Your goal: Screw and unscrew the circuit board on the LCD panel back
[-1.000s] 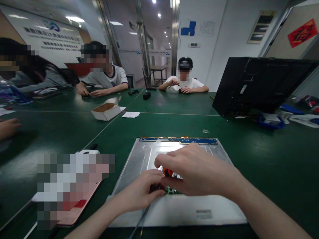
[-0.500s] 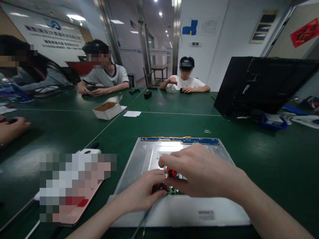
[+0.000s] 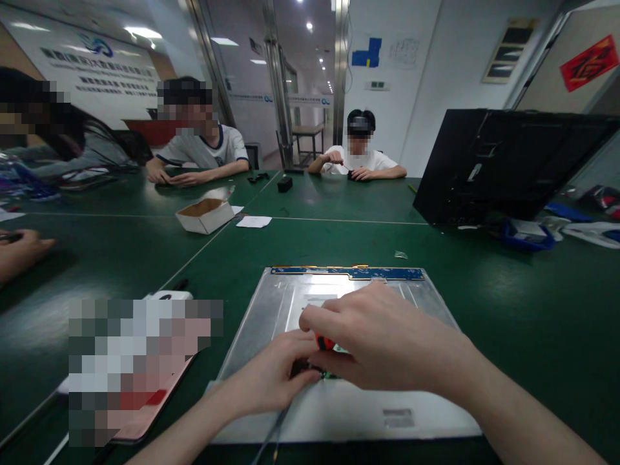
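Note:
A flat silver display panel [image 3: 349, 420] lies on the table in front of me, with a long blue circuit strip [image 3: 387, 274] along its far edge. My right hand [image 3: 382, 336] is closed around a red-and-black handle, seemingly a screwdriver [image 3: 324, 342], over the panel's middle; its tip is hidden. Beside it my left hand [image 3: 283, 365] has thumb and fingers bent together close to a small green circuit board [image 3: 332, 375]. Something dark shows between those fingers, too covered to name. A thin cable [image 3: 271, 436] runs from beneath my left hand toward me.
Left of the panel are a pink phone-like object [image 3: 145, 420], partly blurred, and white items. Farther back are an open white box [image 3: 206, 216], a paper [image 3: 254, 221] and a large black monitor [image 3: 508, 168]. Several people sit around the green table [image 3: 320, 242].
My right hand has shifted slightly left and turned around the handle, covering more of the circuit board. My left hand stays nearly in place. The whole view has drifted slightly.

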`<state>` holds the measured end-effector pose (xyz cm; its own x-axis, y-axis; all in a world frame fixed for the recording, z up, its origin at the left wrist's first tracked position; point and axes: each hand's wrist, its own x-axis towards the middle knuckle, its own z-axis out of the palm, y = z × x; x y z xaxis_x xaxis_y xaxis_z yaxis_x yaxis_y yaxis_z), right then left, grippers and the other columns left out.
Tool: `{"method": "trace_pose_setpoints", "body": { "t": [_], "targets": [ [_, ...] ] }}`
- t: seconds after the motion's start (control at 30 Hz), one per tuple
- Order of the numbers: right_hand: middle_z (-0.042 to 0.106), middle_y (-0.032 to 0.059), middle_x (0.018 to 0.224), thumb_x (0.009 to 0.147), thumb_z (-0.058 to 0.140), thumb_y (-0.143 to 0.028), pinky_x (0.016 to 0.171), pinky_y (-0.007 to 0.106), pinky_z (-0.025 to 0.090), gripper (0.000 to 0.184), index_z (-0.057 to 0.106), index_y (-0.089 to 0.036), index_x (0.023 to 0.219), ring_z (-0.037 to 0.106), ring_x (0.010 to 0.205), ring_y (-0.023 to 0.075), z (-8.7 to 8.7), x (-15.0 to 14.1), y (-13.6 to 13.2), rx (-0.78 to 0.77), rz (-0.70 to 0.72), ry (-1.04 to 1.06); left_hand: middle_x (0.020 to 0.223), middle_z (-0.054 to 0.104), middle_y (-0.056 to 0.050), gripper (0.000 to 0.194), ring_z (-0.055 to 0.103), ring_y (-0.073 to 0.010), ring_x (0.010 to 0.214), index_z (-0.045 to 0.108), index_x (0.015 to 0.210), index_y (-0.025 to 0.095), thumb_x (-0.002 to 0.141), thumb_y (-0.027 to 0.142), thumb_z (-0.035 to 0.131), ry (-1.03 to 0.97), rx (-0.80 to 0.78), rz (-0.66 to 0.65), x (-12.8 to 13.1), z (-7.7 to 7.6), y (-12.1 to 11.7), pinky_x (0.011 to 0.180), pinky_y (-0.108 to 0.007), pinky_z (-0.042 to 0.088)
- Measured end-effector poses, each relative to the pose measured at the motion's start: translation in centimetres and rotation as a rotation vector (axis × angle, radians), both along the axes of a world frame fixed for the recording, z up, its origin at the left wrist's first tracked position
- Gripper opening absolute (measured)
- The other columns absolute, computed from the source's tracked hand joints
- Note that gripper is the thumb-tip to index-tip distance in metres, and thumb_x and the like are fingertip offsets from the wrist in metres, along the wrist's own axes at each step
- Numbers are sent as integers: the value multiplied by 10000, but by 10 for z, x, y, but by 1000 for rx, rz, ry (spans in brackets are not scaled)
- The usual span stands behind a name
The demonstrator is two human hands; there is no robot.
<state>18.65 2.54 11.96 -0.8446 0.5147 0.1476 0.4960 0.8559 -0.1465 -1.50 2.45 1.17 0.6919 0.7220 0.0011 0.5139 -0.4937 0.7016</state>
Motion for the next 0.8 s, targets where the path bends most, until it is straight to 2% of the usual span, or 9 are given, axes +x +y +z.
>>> {"method": "trace_pose_setpoints", "body": {
  "t": [0.27, 0.47, 0.8],
  "targets": [
    [609, -14, 781, 852, 553, -274, 489, 264, 212, 125, 463, -202, 900, 464, 589, 116, -1, 3, 0, 25, 7, 42, 890, 619, -30, 66, 569, -203, 821, 598, 840, 170, 823, 151, 537, -12, -15, -15, 1, 4, -1, 727, -299, 447],
    [589, -18, 802, 826, 527, -231, 479, 252, 232, 103, 454, -197, 889, 425, 580, 107, 2, 7, -1, -18, 19, 40, 845, 614, -5, 101, 543, -164, 742, 597, 817, 180, 795, 97, 543, -57, 6, -36, 2, 8, -1, 685, -275, 439],
    [608, -26, 744, 876, 546, -285, 483, 255, 198, 113, 473, -201, 857, 428, 570, 108, -2, 6, 2, 27, -24, 39, 796, 604, -8, 73, 551, -167, 727, 605, 783, 161, 809, 108, 564, -46, 18, -35, 0, 0, 0, 639, -268, 391]
  ]
}}
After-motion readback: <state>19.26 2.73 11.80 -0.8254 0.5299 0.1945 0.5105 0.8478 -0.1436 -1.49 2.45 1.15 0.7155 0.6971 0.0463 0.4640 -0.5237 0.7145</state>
